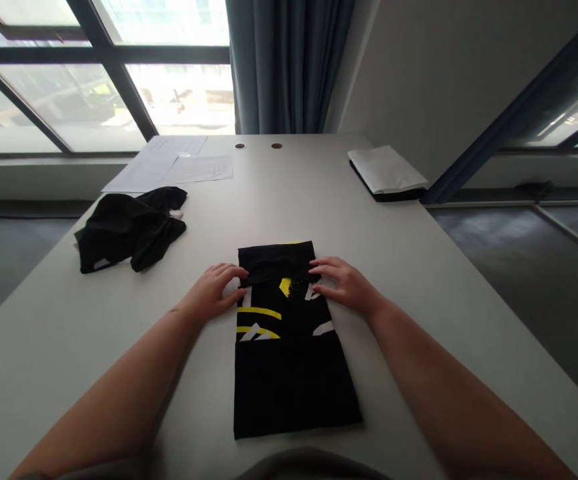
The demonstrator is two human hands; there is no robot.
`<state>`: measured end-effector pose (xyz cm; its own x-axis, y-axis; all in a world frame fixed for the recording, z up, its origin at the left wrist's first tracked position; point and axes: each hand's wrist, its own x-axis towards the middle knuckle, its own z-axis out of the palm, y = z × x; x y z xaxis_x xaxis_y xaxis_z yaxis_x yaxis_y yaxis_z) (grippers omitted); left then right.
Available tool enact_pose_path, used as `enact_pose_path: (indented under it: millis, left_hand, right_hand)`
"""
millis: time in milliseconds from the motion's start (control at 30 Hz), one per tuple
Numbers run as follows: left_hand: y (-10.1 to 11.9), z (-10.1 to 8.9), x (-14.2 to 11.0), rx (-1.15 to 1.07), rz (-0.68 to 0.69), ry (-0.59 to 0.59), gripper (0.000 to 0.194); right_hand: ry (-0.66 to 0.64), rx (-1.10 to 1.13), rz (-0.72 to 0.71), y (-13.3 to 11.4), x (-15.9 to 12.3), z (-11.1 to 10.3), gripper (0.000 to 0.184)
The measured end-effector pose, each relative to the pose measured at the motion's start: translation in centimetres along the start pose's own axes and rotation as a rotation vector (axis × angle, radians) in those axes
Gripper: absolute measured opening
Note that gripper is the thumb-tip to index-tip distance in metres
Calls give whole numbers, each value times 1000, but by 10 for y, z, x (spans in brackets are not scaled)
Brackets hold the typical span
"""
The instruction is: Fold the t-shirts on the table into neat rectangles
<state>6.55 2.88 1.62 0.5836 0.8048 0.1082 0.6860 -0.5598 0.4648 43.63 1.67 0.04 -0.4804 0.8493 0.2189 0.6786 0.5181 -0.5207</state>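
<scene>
A black garment (296, 383) with a yellow and white print lies in front of me, folded into a long narrow strip. Its far end is turned over into a plain black flap (277, 262). At the flap's left edge rests my left hand (213, 288), fingertips touching the cloth, thumb and fingers apart. My right hand (346, 283) touches the right edge at the same height, its fingers spread and nothing visibly pinched. The underside of the folds is hidden.
On the left of the white table (289, 200) lies a crumpled black garment (129, 230). Printed paper sheets (193, 169) are behind it. A white packet (389, 169) on something black sits at the far right. Two round holes mark the far edge, before a blue curtain (289, 67).
</scene>
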Motion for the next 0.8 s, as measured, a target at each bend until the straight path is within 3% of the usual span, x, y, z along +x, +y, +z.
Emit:
enact_pose_path:
  millis: [133, 200, 333, 500, 667, 800]
  left_hand:
    - [15, 14, 29, 78, -37, 179, 46]
    - [18, 25, 41, 115, -29, 133, 51]
    - [8, 41, 47, 230, -38, -67, 57]
    - [-9, 38, 40, 276, -98, -123, 64]
    - [-11, 32, 41, 261, -79, -103, 70]
    - [-2, 27, 25, 238, -35, -46, 69]
  right_hand:
    - [171, -127, 88, -2, 22, 9, 47]
    - [104, -183, 145, -2, 31, 18, 52]
    - [-150, -311, 263, 4, 32, 30, 66]
    - [-220, -380, 348, 12, 26, 32, 74]
    - [-191, -322, 301, 17, 25, 28, 77]
    - [-11, -116, 151, 7, 9, 15, 74]
